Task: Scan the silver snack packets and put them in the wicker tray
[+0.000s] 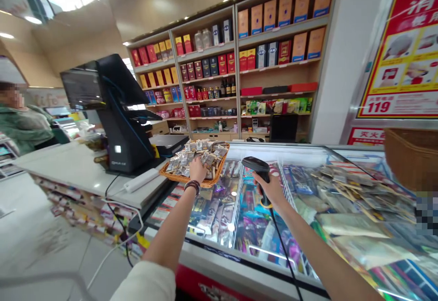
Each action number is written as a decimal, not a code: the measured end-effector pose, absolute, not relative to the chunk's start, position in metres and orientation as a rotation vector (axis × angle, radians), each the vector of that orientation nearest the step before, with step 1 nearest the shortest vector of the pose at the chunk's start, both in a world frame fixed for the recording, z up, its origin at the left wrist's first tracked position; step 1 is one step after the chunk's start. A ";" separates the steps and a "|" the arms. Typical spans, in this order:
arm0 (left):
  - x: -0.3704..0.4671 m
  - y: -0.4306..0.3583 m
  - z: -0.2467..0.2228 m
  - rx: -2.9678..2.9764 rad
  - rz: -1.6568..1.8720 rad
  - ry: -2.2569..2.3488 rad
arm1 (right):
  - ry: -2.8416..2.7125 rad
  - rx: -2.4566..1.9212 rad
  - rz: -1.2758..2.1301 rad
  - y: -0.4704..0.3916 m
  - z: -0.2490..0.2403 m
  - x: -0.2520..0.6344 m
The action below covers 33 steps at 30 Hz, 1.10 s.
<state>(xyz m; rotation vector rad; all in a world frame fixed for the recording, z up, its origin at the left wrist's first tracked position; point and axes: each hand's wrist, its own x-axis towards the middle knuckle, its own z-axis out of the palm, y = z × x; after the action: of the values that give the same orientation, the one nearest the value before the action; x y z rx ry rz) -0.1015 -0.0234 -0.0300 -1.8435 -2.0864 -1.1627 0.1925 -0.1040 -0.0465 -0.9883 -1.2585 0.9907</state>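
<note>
Black plastic forms the body of the handheld scanner point(256, 163), which the right hand point(273, 190) grips by its handle, fingers wrapped around it. The scanner is raised above the glass, its head turned toward the basket. A black cable point(283, 246) runs down from the handle, below a yellow-orange ring.

The left hand point(198, 169) is lowered onto the small packets point(214, 158) in the wicker basket point(208, 184). Its fingertips are hidden among them; from here I cannot tell whether it grasps one. A beaded bracelet point(192, 186) encircles the left wrist.

The basket is positioned at the left end of the glass-topped display chest point(219, 261), next to the adjoining light surface point(73, 161). Wrapped goods point(212, 209) are visible through the glass, separated by white wire dividers. Further packets point(362, 189) are heaped at the right end of the chest, near a brown woven basket point(407, 155).

On the surface, left of the wicker basket, stands a black terminal point(121, 132) with angled screens. A white bar-shaped unit point(141, 180) lies just beside its base.

Behind the chest, wooden shelving point(237, 63) carries rows of boxes and bottles. A red and yellow sign point(398, 59) marked 119 is mounted on the right wall. At far left stands another person point(22, 125) in a green jacket.
</note>
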 end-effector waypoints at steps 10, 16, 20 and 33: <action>-0.096 -0.033 -0.036 -1.956 -1.126 -2.173 | -1.224 -1.045 0.925 -0.112 -0.063 0.193; -0.079 -0.049 -0.035 -2.023 -1.400 -2.089 | -1.266 -1.049 0.947 -0.117 -0.060 0.194; -0.052 -0.054 -0.033 -1.997 -1.706 -1.924 | -1.256 -1.046 0.925 -0.120 -0.060 0.193; 0.051 -0.034 -0.098 -2.003 -2.506 -1.931 | -1.265 -1.049 0.914 -0.127 -0.061 0.203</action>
<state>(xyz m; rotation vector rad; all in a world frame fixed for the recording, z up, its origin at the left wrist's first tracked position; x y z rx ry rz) 0.0509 -0.0336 -0.0976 -2.0027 -1.9315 -2.5062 0.2031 -0.1270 -0.0606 -1.0490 -1.2650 0.9144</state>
